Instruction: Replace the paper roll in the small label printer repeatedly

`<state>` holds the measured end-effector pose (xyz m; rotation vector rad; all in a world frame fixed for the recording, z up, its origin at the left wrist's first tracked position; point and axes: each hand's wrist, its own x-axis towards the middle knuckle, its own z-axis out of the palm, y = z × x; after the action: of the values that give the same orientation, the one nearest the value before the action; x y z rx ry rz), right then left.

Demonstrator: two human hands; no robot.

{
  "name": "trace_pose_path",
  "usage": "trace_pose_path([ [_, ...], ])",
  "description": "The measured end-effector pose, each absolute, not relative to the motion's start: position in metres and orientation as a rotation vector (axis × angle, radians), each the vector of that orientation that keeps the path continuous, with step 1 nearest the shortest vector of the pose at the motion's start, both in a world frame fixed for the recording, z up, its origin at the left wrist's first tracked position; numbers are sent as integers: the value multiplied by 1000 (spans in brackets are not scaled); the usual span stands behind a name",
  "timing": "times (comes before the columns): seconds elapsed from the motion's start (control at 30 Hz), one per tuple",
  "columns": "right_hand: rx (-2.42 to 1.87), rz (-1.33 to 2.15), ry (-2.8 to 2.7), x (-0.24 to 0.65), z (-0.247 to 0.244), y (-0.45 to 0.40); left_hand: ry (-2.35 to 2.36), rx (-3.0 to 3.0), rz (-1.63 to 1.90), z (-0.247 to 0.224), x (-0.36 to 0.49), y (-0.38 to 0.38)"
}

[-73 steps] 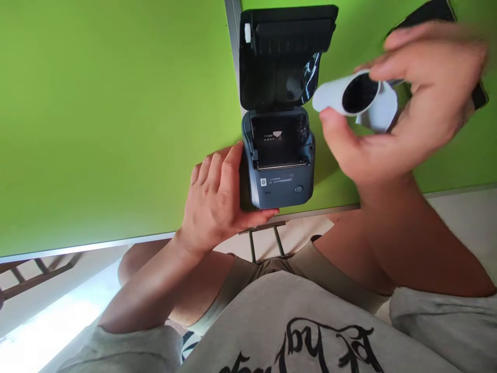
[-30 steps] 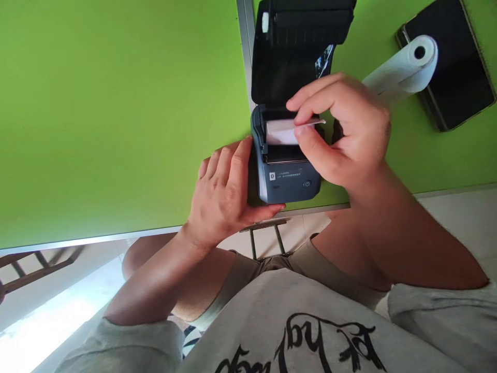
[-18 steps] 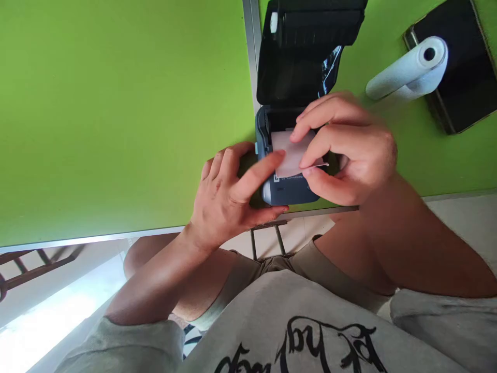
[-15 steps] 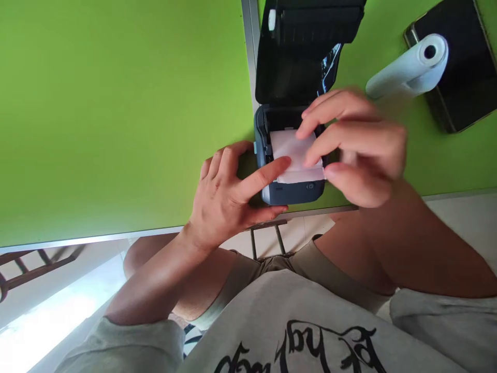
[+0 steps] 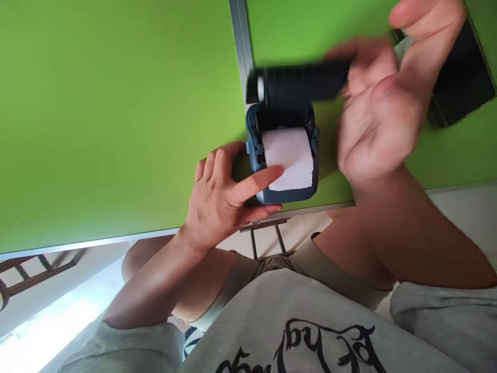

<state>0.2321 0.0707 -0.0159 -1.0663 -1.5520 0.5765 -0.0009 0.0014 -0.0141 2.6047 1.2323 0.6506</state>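
Note:
A small dark portable label printer stands on the green table, with a white paper strip lying out over its front edge. My left hand grips the printer's left side, its index finger pressing the paper down and its thumb at the front. The black lid is partly lowered above the paper compartment and blurred by motion. My right hand is turned palm up at the lid's right end. Its fingers reach behind the lid, some hidden, while the thumb is spread wide apart.
A black phone-like slab lies at the right, partly behind my right hand. A pale bit of the white paper roll shows beside it. A metal seam crosses the green table, whose front edge lies close to the printer.
My right hand has left the paper, moved up and turned over at the lid. The lid has swung down from upright. My left hand still presses the paper, which now reaches further over the front.

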Motion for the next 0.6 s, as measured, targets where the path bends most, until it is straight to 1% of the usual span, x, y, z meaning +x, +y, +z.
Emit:
trace_pose_path([
  [0.07, -843, 561, -1401, 234, -20, 76, 1216, 2613, 673, -14, -1, 2],
  [0.13, -782, 645, -1344, 236, -23, 79, 1202, 2623, 687, -14, -1, 2],
  [0.23, -817, 731, -1364, 235, -21, 76, 1198, 2646, 709, -15, -1, 3],
  [0.43, -940, 898, -1646, 239, -13, 61, 1240, 2684, 702, -15, 1, 3],
  [0.6, -1007, 855, -1862, 242, -7, 56, 1270, 2702, 676, -14, 2, 3],
])
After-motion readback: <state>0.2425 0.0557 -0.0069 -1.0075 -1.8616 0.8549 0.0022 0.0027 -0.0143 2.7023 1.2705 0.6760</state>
